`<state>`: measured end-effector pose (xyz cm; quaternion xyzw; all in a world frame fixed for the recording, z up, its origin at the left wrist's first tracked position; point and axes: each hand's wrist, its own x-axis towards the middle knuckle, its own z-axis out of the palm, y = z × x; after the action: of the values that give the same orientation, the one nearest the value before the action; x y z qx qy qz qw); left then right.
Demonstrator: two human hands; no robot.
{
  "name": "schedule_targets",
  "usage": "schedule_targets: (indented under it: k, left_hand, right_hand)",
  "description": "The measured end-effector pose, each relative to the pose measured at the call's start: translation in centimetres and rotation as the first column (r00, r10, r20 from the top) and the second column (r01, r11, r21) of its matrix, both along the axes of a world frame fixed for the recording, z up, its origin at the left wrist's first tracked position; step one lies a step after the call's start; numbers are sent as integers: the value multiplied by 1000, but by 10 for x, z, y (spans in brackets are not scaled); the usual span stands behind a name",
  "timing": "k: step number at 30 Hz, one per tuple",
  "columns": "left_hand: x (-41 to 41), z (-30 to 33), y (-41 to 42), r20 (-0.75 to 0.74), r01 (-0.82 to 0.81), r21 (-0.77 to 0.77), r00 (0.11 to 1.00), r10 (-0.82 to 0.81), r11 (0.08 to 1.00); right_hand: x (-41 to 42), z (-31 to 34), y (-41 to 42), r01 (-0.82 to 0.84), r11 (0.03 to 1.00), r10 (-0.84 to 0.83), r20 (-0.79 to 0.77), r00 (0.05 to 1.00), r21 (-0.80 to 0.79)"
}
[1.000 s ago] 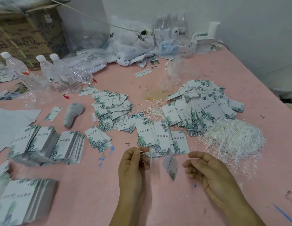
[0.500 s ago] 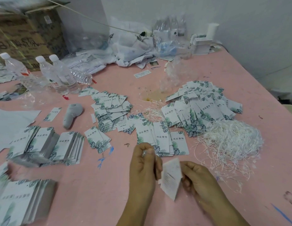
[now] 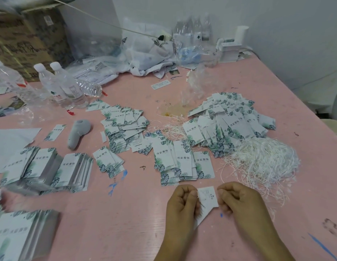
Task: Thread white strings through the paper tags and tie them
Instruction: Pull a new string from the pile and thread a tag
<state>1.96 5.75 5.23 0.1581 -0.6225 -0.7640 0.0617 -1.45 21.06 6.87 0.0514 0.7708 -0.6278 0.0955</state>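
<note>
Held 1 paper tag [image 3: 208, 199] between both hands, low over the pink counter [image 3: 145, 223]. Left hand [image 3: 181, 206] pinched its left edge, right hand [image 3: 239, 202] pinched the right edge. Couldn't make out any string on it. White strings [image 3: 263, 162] heaped just beyond the tag, toward the right.

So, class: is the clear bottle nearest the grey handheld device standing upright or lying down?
Lying down: the clear bottle rests on its side on the pink table, beside upright capped bottles.

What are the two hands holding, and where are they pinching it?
One paper tag, pinched at its side edges: left hand on the left edge, right hand on the right.
</note>
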Motion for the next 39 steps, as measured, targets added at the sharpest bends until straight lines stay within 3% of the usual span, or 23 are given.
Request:
schedule_targets:
  k: [7, 18, 22, 27, 39]
  left_hand:
    - [3, -3, -5, 62, 33, 149, 997, -43, 988]
    - [10, 11, -13, 45, 57, 278, 996, -72, 959]
    - [11, 5, -13, 52, 59, 231, 996, -73, 971]
    - [10, -7, -14, 25, 82, -86, 996, -80, 993]
    - [11, -13, -11, 21, 66, -225, 998, -63, 972]
  right_hand:
    - [5, 0, -21, -49, 962, 79, 101, 992, -269]
    - [8, -12, -25, -17, 924, 60, 100, 993, -383]
    - [9, -12, -25, -29, 932, 59, 72, 996, -362]
    - [12, -16, -28, -37, 943, 52, 36, 998, -331]
    - [16, -18, -27, -30, 937, 34, 5, 999, -348]
